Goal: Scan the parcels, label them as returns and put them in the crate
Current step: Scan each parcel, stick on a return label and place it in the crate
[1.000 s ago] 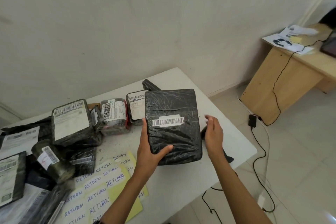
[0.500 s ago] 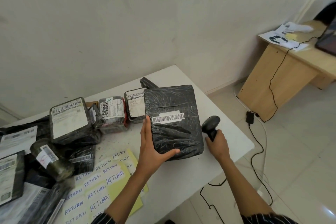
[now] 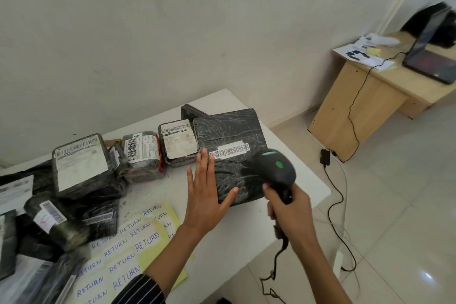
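A large black wrapped parcel (image 3: 230,136) with a white barcode strip lies flat at the right end of the white table (image 3: 237,249). My left hand (image 3: 206,195) is spread with straight fingers, its thumb and fingertips resting on the parcel's left edge. My right hand (image 3: 287,207) grips the handle of a black barcode scanner (image 3: 275,170), whose head hangs over the parcel's lower right part just below the barcode. No crate is in view.
Several wrapped parcels (image 3: 81,165) with shipping labels crowd the table's left and back. Yellow sheets of handwritten RETURN stickers (image 3: 128,252) lie near the front edge. The scanner's cable hangs off the table. A wooden desk (image 3: 365,106) with a laptop stands at the right.
The parcel went from tilted up in my left hand to lying flat, and that hand opened. My right hand picked up the scanner and brought it over the parcel.
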### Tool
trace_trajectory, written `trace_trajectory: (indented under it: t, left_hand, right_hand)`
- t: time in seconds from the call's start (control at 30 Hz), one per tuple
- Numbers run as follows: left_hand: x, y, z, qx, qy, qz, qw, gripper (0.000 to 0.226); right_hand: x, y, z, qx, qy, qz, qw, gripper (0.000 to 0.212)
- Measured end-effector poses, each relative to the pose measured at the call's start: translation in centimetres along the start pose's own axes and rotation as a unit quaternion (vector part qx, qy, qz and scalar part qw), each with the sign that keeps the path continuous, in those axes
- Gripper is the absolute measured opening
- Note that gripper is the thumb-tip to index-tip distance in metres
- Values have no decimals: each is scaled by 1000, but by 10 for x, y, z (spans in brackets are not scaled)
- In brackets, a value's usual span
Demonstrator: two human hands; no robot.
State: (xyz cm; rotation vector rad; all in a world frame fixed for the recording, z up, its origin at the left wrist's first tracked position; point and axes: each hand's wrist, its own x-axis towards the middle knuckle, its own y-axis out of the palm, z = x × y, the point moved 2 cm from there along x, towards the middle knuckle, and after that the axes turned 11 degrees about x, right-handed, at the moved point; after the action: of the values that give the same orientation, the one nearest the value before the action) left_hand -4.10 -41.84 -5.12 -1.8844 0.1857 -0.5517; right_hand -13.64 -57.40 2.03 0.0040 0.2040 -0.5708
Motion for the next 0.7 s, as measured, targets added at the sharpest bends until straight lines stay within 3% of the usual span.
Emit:
trace_trajectory:
  t: [0.37, 0.7]
  left_hand:
    - [-1, 3, 2, -82, 0, -49, 995, 94]
    - [-6, 11, 1, -124, 4, -101, 987, 61]
  right_hand:
    - [-27, 29, 9, -46, 3, 54, 997, 14]
    - [-37, 31, 18, -59, -11, 65, 996, 16]
